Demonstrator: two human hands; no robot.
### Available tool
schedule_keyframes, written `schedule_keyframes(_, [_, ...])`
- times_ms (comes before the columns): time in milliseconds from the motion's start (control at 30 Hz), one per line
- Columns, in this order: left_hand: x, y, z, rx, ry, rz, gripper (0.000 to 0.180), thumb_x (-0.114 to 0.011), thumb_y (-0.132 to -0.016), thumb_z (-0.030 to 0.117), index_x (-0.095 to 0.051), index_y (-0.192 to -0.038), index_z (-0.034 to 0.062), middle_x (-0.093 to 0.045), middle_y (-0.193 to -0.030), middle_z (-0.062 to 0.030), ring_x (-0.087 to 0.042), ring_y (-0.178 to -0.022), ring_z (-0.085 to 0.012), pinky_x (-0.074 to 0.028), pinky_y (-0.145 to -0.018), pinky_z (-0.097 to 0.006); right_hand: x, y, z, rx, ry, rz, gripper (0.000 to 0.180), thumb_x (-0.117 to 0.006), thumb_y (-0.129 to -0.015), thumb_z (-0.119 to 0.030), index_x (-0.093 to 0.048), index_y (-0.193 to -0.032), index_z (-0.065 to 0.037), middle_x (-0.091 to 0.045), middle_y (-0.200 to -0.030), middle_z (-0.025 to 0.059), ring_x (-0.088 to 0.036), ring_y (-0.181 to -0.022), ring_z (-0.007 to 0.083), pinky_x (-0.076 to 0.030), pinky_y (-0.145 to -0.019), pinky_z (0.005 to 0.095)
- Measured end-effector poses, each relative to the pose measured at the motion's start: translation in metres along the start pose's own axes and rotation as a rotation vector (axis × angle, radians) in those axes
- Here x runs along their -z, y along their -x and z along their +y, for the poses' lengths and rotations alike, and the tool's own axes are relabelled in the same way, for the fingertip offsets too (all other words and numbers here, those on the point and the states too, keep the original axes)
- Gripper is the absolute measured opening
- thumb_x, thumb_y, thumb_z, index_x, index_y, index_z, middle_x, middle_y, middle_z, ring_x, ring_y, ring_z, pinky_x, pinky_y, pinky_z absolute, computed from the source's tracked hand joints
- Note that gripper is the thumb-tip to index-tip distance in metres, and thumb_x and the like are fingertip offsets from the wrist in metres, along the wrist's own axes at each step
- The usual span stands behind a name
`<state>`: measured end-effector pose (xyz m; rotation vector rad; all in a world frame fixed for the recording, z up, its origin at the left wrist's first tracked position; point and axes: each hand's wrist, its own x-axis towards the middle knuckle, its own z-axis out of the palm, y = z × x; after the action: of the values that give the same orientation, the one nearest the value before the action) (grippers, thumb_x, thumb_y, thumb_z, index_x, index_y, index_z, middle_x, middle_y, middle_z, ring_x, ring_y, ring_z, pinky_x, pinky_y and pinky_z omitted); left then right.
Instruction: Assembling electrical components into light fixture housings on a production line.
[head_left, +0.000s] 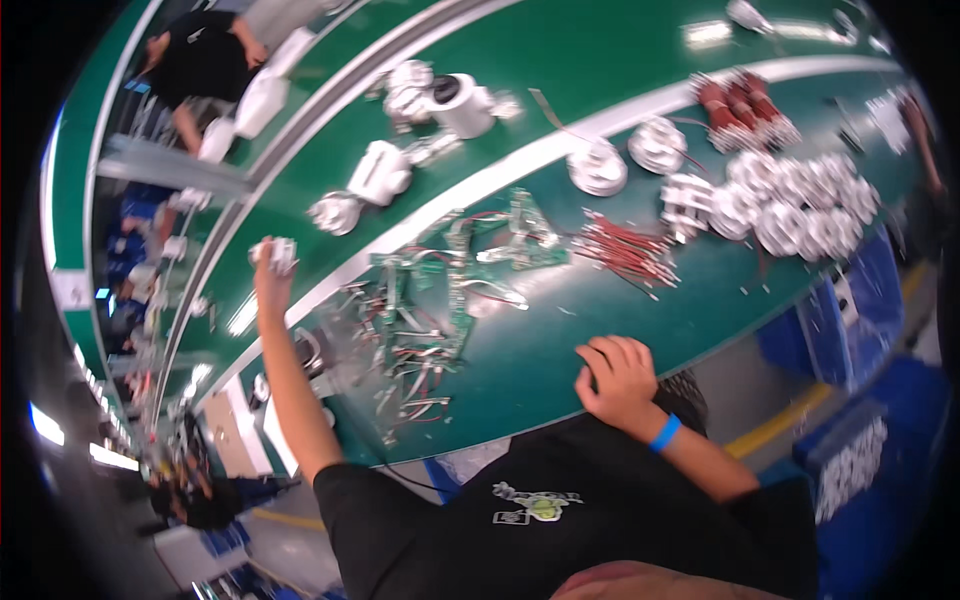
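Note:
My left hand (268, 268) reaches far out to the left, over the green conveyor belt. Its fingers are closed on a small white plastic part (283, 254), blurred by motion. By the front edge of the green worktable, my right hand (618, 378) hovers or rests with loosely bent fingers, thumb apart, and nothing visible in it. Between the hands lie green circuit boards with wires (458, 285). Beyond the right hand is a pile of red wires (627, 250). White round housings (800, 205) cluster at the right, with two more (597, 167) beside the white rail.
White parts and a white cylinder (462, 106) sit on the belt. Bundled red-brown wires (742, 110) lie at the far right of the worktable. Blue bins (845, 310) stand off its right end. Another person (205, 60) works across the belt.

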<state>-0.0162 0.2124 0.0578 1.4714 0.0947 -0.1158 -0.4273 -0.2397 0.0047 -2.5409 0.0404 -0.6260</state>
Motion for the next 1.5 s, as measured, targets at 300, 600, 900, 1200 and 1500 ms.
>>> schedule_keyframes(300, [-0.198,0.243,-0.027,0.007,-0.239,-0.371,0.076,-0.078,-0.072,0.021,-0.046,-0.138,0.0035,-0.062,-0.120,-0.0100,-0.062,-0.105,-0.0217,-0.054,-0.087,-0.035,0.025,-0.032,0.020,-0.305,-0.641,-0.185,0.029,-0.069,-0.080,-0.011,-0.063,-0.107,-0.005,-0.062,-0.101,0.0103,-0.060,-0.087,0.0290,-0.049,-0.078,0.0387])
schedule_keyframes(600, [-0.302,0.330,-0.101,-0.136,-0.371,-0.399,0.107,-0.089,-0.067,0.016,-0.023,-0.150,0.0045,-0.047,-0.135,-0.0177,-0.054,-0.118,-0.0258,-0.045,-0.100,-0.037,-0.002,-0.101,0.070,0.241,0.260,-0.020,0.013,-0.069,-0.076,-0.011,-0.062,-0.086,-0.006,-0.056,-0.095,0.0075,-0.053,-0.095,0.0251,-0.044,-0.080,0.0380])
schedule_keyframes(900, [-0.299,0.337,-0.102,-0.270,-0.522,-0.394,0.114,-0.085,-0.067,0.005,-0.011,-0.154,0.0103,-0.035,-0.146,-0.0192,-0.039,-0.135,-0.0303,-0.037,-0.109,-0.042,0.001,-0.103,0.079,0.348,0.327,0.017,0.010,-0.059,-0.075,-0.007,-0.062,-0.085,-0.003,-0.058,-0.097,0.0086,-0.054,-0.094,0.0233,-0.043,-0.080,0.0341])
schedule_keyframes(1200, [-0.282,0.317,-0.097,-0.095,-0.377,-0.692,0.097,-0.074,-0.075,-0.002,-0.019,-0.153,0.0096,-0.043,-0.144,-0.0161,-0.049,-0.127,-0.0259,-0.041,-0.106,-0.038,0.004,-0.092,0.086,0.280,0.259,-0.102,0.011,-0.062,-0.084,-0.013,-0.059,-0.089,-0.004,-0.056,-0.097,0.0081,-0.053,-0.097,0.0239,-0.043,-0.083,0.0359])
schedule_keyframes(1500, [-0.254,0.313,-0.078,-0.152,-0.535,-0.462,0.086,-0.074,-0.078,0.005,-0.028,-0.150,0.0022,-0.039,-0.148,-0.0179,-0.036,-0.139,-0.0275,-0.026,-0.116,-0.039,0.041,-0.100,0.066,0.267,-0.122,0.131,0.011,-0.063,-0.082,-0.006,-0.060,-0.093,-0.002,-0.059,-0.097,0.0111,-0.057,-0.095,0.0247,-0.045,-0.082,0.0359])
